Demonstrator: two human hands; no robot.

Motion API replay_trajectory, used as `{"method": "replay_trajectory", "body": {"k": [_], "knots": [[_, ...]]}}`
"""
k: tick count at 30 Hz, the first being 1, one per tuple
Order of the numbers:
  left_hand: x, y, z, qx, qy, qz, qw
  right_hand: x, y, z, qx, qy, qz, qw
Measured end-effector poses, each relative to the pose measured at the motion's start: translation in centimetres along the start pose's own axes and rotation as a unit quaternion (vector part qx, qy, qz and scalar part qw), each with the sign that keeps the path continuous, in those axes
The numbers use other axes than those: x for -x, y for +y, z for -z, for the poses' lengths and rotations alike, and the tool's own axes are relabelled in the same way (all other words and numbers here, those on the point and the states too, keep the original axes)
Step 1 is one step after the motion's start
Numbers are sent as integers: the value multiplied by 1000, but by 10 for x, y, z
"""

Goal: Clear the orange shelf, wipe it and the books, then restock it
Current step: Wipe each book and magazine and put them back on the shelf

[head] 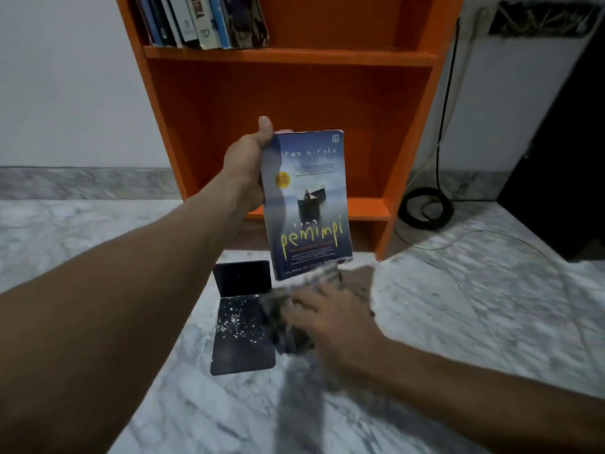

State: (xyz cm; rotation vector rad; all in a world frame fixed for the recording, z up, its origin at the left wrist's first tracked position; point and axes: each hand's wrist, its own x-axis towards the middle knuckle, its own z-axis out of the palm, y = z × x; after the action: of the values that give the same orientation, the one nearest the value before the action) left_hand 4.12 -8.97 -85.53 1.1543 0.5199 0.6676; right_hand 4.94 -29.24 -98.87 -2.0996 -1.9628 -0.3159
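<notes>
The left hand [248, 165] grips the blue paperback [307, 204] before the orange shelf [294, 103], whose lower compartment is already cleared. The blurred right hand [330, 319] meets a grey cloth [288, 335]; its grip I cannot tell. Book wiping and restocking remain.

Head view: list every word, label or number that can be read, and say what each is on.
"pemimpi": large yellow letters low on the cover of the blue book gripped by the left hand.
Other print on that cover, the round sticker included: too small or blurred to read.
Spines of the books on the upper shelf: too blurred to read.
</notes>
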Motion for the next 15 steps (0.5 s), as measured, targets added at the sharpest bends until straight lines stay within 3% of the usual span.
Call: {"method": "replay_trajectory", "body": {"k": [2, 7, 11, 15], "knots": [[-6, -13, 8, -20, 24, 2, 1000, 24, -5, -22, -56, -150, -16, 987], [-20, -48, 16, -78, 11, 24, 997, 25, 7, -45, -187, -333, -139, 914], [-37, -79, 22, -60, -6, 67, 996, 12, 27, -70, -190, -360, -205, 890], [-50, -103, 26, -59, 3, 79, 995, 12, 54, -97, -140, -287, -177, 931]]}}
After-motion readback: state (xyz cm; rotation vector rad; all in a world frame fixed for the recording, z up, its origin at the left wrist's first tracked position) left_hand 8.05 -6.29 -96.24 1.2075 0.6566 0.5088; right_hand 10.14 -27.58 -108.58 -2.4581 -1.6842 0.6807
